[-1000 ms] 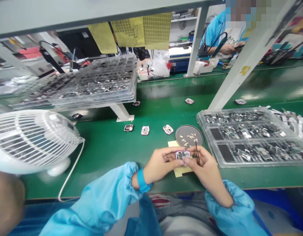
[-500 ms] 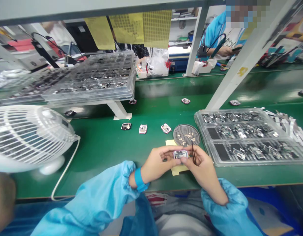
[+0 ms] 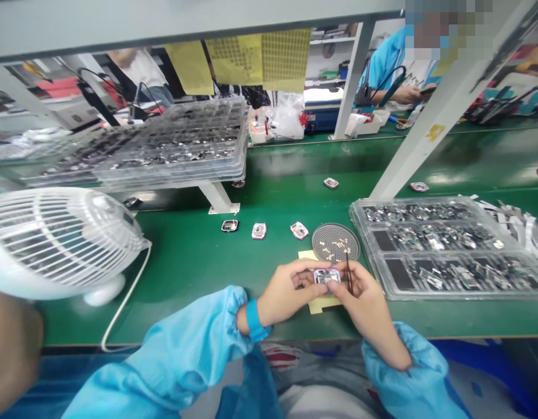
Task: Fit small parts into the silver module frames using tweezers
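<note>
Between my two hands is a small open watch case (image 3: 326, 274) with a pale rim and its inner parts showing. My left hand (image 3: 280, 294) grips its left side, thumb at the front edge and fingers behind. On the right side, my right hand (image 3: 365, 297) pinches the case with its thumb, while dark tweezers (image 3: 349, 274) stand upright among its fingers. Under the hands lies yellow paper (image 3: 318, 307). Just beyond them sits a round grey perforated dish (image 3: 320, 235) with several small beige pieces. The fingertips behind the case are partly hidden.
More open watch cases (image 3: 259, 231) lie across the green bench (image 3: 186, 250). A clear compartment tray (image 3: 461, 295) of small parts is at right, with a white fan (image 3: 63, 238) at left. Stacked trays (image 3: 173, 174) and a slanted post (image 3: 409, 145) rise behind. A co-worker (image 3: 382, 55) sits opposite.
The whole view has shifted slightly, so the bench things appear a little further right and lower. Both hands still hold the watch case, which looks tilted a bit more towards me.
</note>
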Tool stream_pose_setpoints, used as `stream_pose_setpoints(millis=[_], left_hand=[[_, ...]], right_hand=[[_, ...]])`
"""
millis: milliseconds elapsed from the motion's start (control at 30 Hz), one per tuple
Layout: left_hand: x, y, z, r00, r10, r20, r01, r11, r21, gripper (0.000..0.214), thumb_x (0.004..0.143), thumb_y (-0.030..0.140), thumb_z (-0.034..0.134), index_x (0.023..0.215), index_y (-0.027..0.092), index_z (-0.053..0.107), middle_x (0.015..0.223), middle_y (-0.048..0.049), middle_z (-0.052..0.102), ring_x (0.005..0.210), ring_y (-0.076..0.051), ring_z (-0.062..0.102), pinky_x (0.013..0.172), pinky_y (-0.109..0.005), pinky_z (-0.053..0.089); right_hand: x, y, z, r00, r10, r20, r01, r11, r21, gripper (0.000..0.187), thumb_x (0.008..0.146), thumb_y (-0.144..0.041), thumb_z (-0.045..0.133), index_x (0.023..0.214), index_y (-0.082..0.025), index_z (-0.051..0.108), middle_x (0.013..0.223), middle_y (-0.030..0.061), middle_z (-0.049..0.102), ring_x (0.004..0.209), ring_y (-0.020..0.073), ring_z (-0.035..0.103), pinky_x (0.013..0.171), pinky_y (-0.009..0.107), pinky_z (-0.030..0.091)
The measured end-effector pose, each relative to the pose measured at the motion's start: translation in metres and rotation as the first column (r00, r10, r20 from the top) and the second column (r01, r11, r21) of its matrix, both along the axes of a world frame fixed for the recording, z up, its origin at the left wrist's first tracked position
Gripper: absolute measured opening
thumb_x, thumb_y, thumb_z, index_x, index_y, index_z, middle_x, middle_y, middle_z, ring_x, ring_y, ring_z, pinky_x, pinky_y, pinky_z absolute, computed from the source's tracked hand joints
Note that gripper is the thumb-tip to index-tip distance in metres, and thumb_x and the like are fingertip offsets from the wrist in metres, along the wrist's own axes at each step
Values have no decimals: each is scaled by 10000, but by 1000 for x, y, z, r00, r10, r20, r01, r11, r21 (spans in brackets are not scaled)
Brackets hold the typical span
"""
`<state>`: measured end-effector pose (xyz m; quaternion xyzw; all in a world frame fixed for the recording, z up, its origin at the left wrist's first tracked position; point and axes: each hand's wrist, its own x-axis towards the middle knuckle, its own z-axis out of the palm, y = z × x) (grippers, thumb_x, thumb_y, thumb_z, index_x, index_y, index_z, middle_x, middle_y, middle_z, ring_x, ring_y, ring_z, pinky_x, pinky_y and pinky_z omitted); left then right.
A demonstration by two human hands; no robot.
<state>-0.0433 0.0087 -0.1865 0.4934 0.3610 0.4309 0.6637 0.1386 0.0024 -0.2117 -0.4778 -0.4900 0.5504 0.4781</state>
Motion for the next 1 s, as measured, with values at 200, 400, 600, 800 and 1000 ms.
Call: stream_pose_setpoints(millis=[200, 400, 600, 800, 1000], left_hand=[[-2, 2, 7, 997, -22, 71, 31, 991, -127, 423, 799, 289, 807, 1181, 134, 711, 1179, -137, 717, 1019, -196, 695, 915, -291, 550], [-4, 5, 13, 1000, -18, -3, 18, 992, -122, 371, 872, 364, 728, 1164, 135, 732, 1145, -127, 731, 877, -151, 691, 706, -202, 518], [-3, 5, 9, 1000, -27, 5, 27, 989, -148, 411, 855, 371, 744, 1181, 123, 721, 1135, -139, 730, 896, -173, 698, 722, -224, 530], [-1, 4, 5, 995, -18, 100, 35, 984, -173, 522, 694, 207, 881, 1178, 121, 707, 1124, -131, 734, 999, -182, 705, 940, -288, 546], [-3, 8, 5, 998, 31, 63, -17, 977, -214, 571, 708, 277, 872, 1215, 85, 693, 976, -129, 754, 812, -162, 707, 816, -288, 575]], right_hand=[[0, -1, 1, 1000, -13, -17, 13, 999, -31, 422, 738, -426, 838, 1002, -197, 601, 876, 28, 663, 737, 144, 636, 690, 256, 561], [-4, -4, 8, 999, -31, -9, 31, 999, -37, 381, 779, -437, 807, 968, -188, 591, 806, 32, 677, 703, 164, 679, 664, 268, 570], [-3, -4, 6, 999, -29, 31, 30, 998, -48, 384, 794, -467, 787, 964, -190, 581, 782, 41, 682, 697, 177, 667, 649, 283, 552], [-2, -3, 3, 989, -55, 140, 56, 998, -6, 394, 784, -482, 787, 972, -189, 604, 814, 34, 660, 685, 146, 595, 600, 244, 492], [7, -1, 11, 986, -168, 14, 165, 979, 121, 287, 936, -445, 615, 826, -182, 583, 856, 36, 623, 549, 91, 458, 484, 227, 366]])
